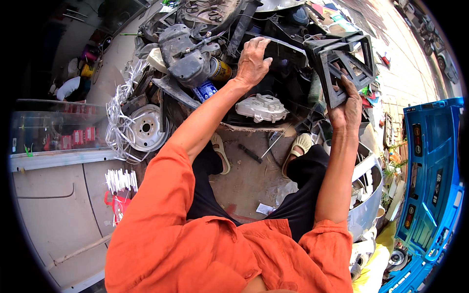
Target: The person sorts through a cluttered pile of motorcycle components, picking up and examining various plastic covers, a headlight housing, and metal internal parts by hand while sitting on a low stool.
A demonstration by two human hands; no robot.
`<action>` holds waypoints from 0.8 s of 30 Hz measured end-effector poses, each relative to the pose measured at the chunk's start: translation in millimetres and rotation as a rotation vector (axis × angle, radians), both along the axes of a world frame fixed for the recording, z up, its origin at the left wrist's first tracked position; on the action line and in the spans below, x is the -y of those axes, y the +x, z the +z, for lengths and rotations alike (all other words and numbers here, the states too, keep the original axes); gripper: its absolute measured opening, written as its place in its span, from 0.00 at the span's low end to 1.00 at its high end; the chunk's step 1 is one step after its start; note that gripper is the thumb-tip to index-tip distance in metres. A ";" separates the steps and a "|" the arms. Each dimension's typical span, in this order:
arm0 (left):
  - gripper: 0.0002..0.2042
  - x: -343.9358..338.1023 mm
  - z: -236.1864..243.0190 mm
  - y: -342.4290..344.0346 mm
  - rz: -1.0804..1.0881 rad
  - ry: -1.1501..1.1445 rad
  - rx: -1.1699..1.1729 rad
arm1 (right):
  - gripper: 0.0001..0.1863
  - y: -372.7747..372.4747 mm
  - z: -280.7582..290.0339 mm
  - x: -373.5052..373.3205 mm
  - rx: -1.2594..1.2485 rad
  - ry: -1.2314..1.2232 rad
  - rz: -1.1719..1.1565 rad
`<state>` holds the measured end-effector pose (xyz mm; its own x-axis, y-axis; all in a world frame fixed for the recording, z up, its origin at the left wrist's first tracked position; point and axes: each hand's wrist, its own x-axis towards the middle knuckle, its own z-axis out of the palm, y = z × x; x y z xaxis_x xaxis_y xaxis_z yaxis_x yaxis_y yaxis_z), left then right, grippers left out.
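My right hand (346,105) holds a black plastic frame (327,78) with open cutouts, raised at the right of the scrap heap. My left hand (253,61) has loosely bent fingers and thumb apart at the edge of a black panel (286,49); I cannot tell whether they touch it. Left of that hand lie a bulky black plastic part (183,56), a yellow can (221,69) and a blue can (204,90). Below it, a whitish cast housing (261,108) sits in the pile.
A white wheel rim (145,126), tangled silver strips (117,115) and a glass case (58,132) are at left. A screwdriver-like tool (251,152) lies between my feet. A silver car part (361,205) is beside my right leg; a blue vehicle panel (430,156) stands far right.
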<state>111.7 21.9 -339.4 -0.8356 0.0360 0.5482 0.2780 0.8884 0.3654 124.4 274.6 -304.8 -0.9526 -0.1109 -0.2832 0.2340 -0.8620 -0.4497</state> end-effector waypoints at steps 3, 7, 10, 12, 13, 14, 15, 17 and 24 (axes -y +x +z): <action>0.40 -8.0 -3.7 -15.0 -0.116 -0.319 0.112 | 0.15 0.6 1.0 2.0 -0.003 0.004 -0.003; 0.26 2.8 -16.1 -39.8 0.010 -0.509 0.002 | 0.17 0.0 3.0 3.7 0.011 0.021 -0.004; 0.30 21.9 17.8 -33.3 -0.149 -0.314 -0.112 | 0.17 0.5 4.6 1.9 0.026 0.035 -0.007; 0.29 38.0 49.7 -23.0 -0.122 -0.131 -0.209 | 0.17 0.9 4.1 0.9 0.017 0.028 -0.006; 0.30 50.5 58.5 -18.1 -0.110 -0.135 -0.217 | 0.17 1.4 5.0 1.3 0.012 0.024 -0.006; 0.31 59.7 66.9 -14.2 -0.098 -0.137 -0.229 | 0.17 0.8 5.0 1.1 0.003 0.023 -0.007; 0.31 64.5 72.9 -9.5 -0.099 -0.125 -0.276 | 0.13 -1.5 -0.7 -1.4 -0.032 -0.005 0.023; 0.26 55.9 89.4 1.3 -0.050 -0.088 -0.358 | 0.13 -2.4 -1.7 -0.8 -0.015 0.011 0.013; 0.29 26.3 111.9 20.0 -0.079 -0.170 -0.453 | 0.15 -2.0 0.6 -0.2 -0.034 0.004 0.042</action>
